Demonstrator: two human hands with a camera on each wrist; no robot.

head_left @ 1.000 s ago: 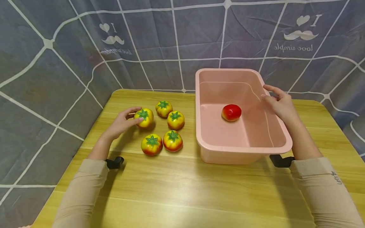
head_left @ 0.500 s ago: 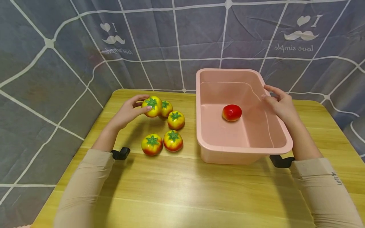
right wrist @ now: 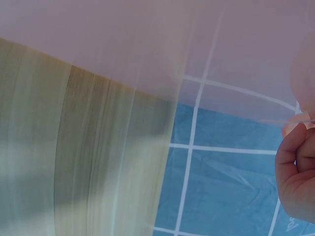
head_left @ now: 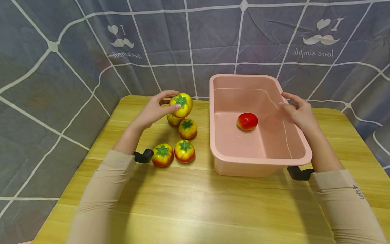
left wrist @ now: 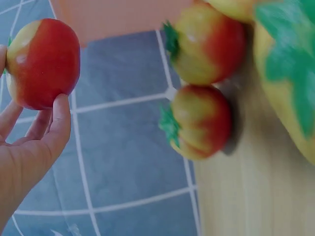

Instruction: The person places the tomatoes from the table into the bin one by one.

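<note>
My left hand [head_left: 154, 110] pinches a yellow-and-red tomato [head_left: 183, 105] with a green star-shaped leaf top, holding it above the table. In the left wrist view its red underside [left wrist: 51, 64] faces the camera, with fingertips at its edge. Below it on the wood are several like it: one partly hidden behind the held one [head_left: 173, 120], another close in front [head_left: 188, 129], and a nearer pair [head_left: 163, 155]. My right hand [head_left: 300, 114] grips the right rim of a pink plastic basin [head_left: 259, 161], thumb on the inner side. One red tomato [head_left: 247, 121] lies inside on the basin floor.
A wooden table [head_left: 176, 203] carries everything. Grey-blue curtain cloth [head_left: 213, 40] with white lines hangs at the back and left. Black wrist mounts [head_left: 144, 156] stick out from both cuffs; the left one overlaps a near tomato in the head view.
My left hand has lifted the tomato off the table and carried it right and back, over the rear tomatoes towards the basin. The right hand stays on the rim.
</note>
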